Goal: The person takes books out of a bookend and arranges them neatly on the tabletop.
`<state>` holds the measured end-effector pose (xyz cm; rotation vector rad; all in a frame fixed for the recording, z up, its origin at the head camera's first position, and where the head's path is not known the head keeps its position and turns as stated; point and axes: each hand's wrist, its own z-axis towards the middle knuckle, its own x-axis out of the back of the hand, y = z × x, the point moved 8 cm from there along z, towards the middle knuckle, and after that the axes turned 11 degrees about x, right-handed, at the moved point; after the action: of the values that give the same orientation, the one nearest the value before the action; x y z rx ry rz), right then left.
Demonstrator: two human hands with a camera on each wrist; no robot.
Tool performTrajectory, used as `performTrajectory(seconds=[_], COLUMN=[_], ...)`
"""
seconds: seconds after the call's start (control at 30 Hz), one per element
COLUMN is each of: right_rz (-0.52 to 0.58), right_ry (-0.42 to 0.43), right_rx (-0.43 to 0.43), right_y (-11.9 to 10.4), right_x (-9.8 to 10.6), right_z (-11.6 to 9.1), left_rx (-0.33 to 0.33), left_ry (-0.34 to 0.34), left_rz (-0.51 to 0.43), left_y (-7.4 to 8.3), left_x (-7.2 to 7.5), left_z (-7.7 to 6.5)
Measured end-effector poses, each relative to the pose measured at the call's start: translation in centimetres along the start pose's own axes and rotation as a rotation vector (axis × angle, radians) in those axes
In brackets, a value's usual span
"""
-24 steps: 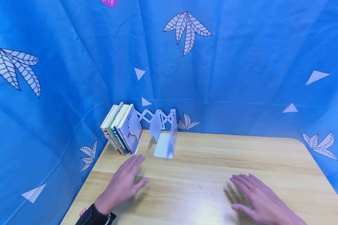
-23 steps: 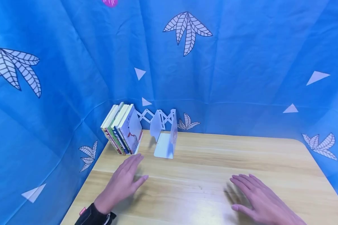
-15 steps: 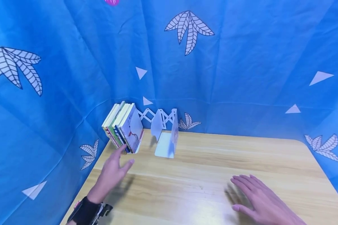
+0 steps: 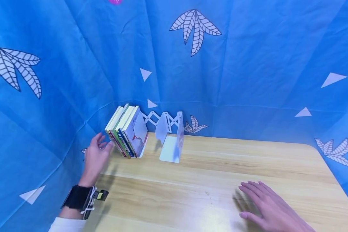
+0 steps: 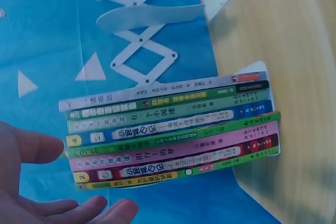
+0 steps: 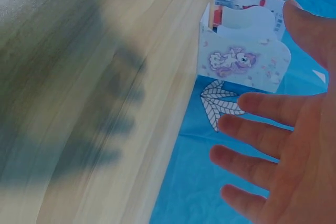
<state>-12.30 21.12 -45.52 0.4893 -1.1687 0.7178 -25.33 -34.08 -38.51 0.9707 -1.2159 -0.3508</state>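
A row of several thin books (image 4: 124, 132) stands leaning at the left end of a white expandable book rack (image 4: 169, 151). Their spines (image 5: 173, 135), in purple, green, blue, pink and red, face the left wrist view. My left hand (image 4: 95, 156) is just left of the row, thumb and fingers spread apart; in the left wrist view its thumb (image 5: 42, 148) comes close to the books' upper ends, contact unclear. My right hand (image 4: 266, 206) hovers over the table at the right, fingers straight and holding nothing. The rack's pony-printed end panel (image 6: 247, 61) shows in the right wrist view.
The wooden table (image 4: 208, 170) reaches back to a blue curtain (image 4: 249, 80) with leaf and triangle prints, which also closes in the left side. The rack's middle divider (image 4: 161, 129) and white zigzag arms (image 4: 152, 117) stand right of the books.
My left hand has moved left and forward, from in front of the books to their left side, its forearm coming further into view. The right hand and the books stay almost still.
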Motion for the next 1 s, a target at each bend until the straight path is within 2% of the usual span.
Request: performTrajectory(seconds=[0.1, 0.2, 0.37, 0.5, 0.77, 0.9, 1.0], right_rz=[0.003, 0.001, -0.002, -0.001, -0.01, -0.005, -0.003], right_ry=[0.0, 0.0, -0.011, -0.021, -0.017, -0.031, -0.036], right_rx=[-0.01, -0.008, -0.005, -0.008, -0.007, -0.018, -0.024], right_y=[0.1, 0.0, -0.1, -0.2, -0.3, -0.3, -0.3], right_x=[-0.1, -0.1, -0.4, -0.7, -0.7, -0.8, -0.9], right_z=[-0.3, -0.3, -0.4, -0.4, -0.4, -0.5, -0.5], left_rx=[0.01, -0.007, -0.016, -0.021, 0.002, 0.014, 0.013], left_ry=[-0.034, -0.069, -0.112, -0.111, -0.133, -0.111, -0.067], left_rz=[-0.007, -0.038, -0.062, -0.055, -0.144, -0.149, -0.123], left_y=[0.0, -0.2, -0.8, -1.1, -1.2, -0.9, -0.7], left_x=[-0.3, -0.7, -1.2, -1.4, -1.9, -2.0, -2.1], left_z=[1.2, 2.3, 3.5, 4.2, 5.0, 5.1, 4.9])
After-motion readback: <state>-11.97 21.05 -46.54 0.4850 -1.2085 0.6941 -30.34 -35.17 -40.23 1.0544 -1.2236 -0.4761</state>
